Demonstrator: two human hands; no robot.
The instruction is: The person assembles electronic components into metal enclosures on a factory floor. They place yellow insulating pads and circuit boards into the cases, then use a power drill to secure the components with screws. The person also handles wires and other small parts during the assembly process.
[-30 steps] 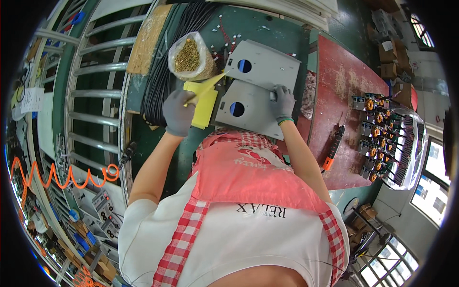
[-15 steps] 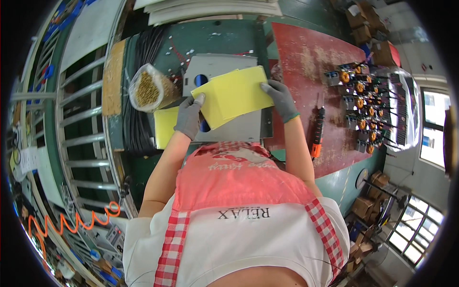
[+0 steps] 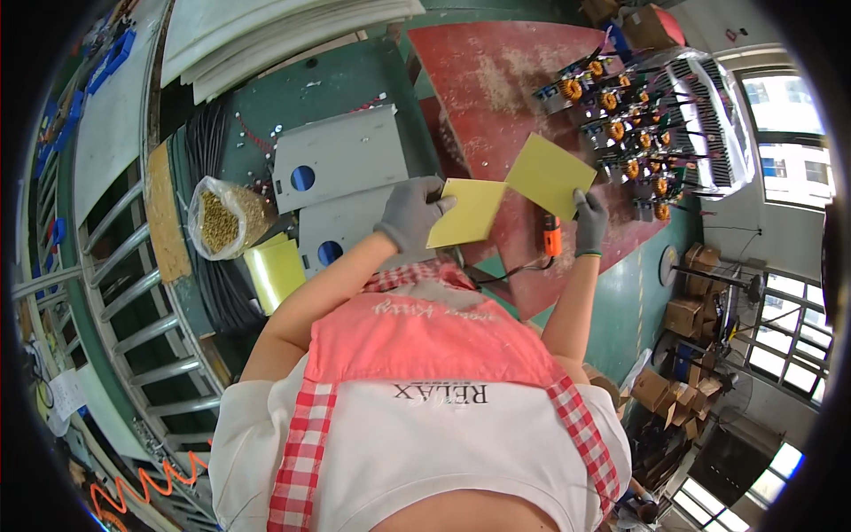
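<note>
My gloved left hand (image 3: 413, 215) pinches one yellow sheet (image 3: 467, 213) at its left edge, over the near side of the bench. A second yellow sheet (image 3: 551, 176) is gripped at its lower right corner by my gloved right hand (image 3: 589, 222), above the red board. The two sheets are apart, their near corners close together. Two grey panels with round holes, a far panel (image 3: 341, 158) and a near panel (image 3: 341, 222), lie left of my hands. More yellow sheet (image 3: 277, 273) lies beside the near panel, and my left arm partly crosses in front of that panel.
A clear bag of small brass-coloured parts (image 3: 222, 222) stands left of the panels, by black cables (image 3: 208, 142). On the red board (image 3: 479, 80) are an orange-and-black power screwdriver (image 3: 552, 238) and several circuit assemblies with copper coils (image 3: 616, 131). White boards (image 3: 284, 44) are stacked beyond.
The overlapping yellow sheets are now separated, one in each hand. Both hands have shifted right, the right one now over the red board. The view has turned to the right.
</note>
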